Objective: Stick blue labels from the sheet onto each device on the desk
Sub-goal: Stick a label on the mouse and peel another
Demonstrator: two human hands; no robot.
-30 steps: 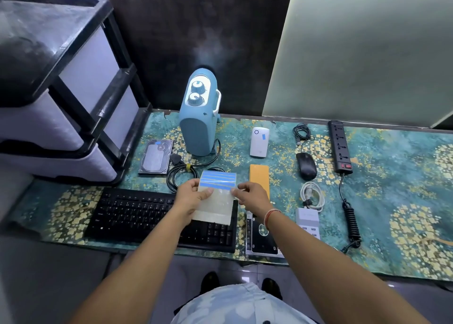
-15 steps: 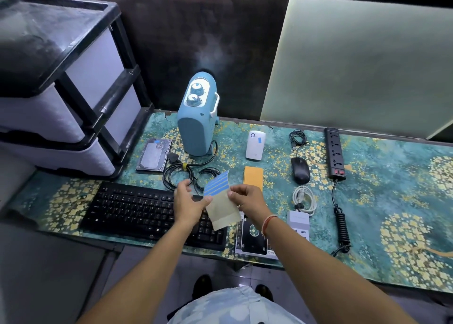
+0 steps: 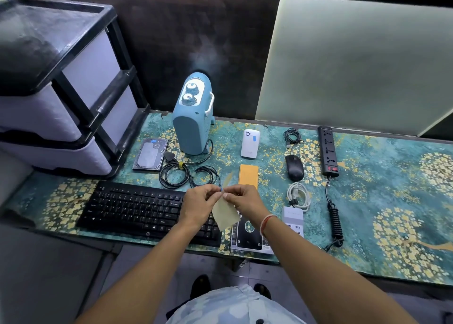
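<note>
Head cam, only view. Our left hand (image 3: 199, 207) and right hand (image 3: 244, 202) met above the kbd's right end, fingertips pinched together on the label sheet (image 3: 225, 214). Sheet was edge-on to cam, mostly its pale backing hanging down between the wrists; only a tiny blue bit (image 3: 221, 189) showed at the pinch point. Couldn't tell if a label was lifted off the sheet yet. Both hands grasped the sheet, neither lay on the desk (image 3: 367, 196).

Devices on desk, L to R:
- hard drive (image 3: 150, 157), far left by the drawer unit (image 3: 66, 85), small blue label on its top edge.
- black keyboard (image 3: 137, 208), front left, partly under our hands.
- blue heater (image 3: 192, 117), upright at the back, its black cable (image 3: 175, 174) coiled in front.
- white power bank (image 3: 250, 143), blue label on it near the top right.
- orange device (image 3: 248, 174), flat, just beyond our right hand, no label visible.
- black mouse (image 3: 294, 168), w/ small black cable bundle (image 3: 291, 137) behind it.
- white cable (image 3: 297, 196) coiled in front of the mouse; white multi-port charger (image 3: 293, 218) touching its near end.
- black power strip (image 3: 328, 150) far right, coiled cord running toward the front edge.
- black-and-white flat device (image 3: 248, 235) at the front edge, under our right wrist, partly hidden.

Orange-white band on our right wrist.
</note>
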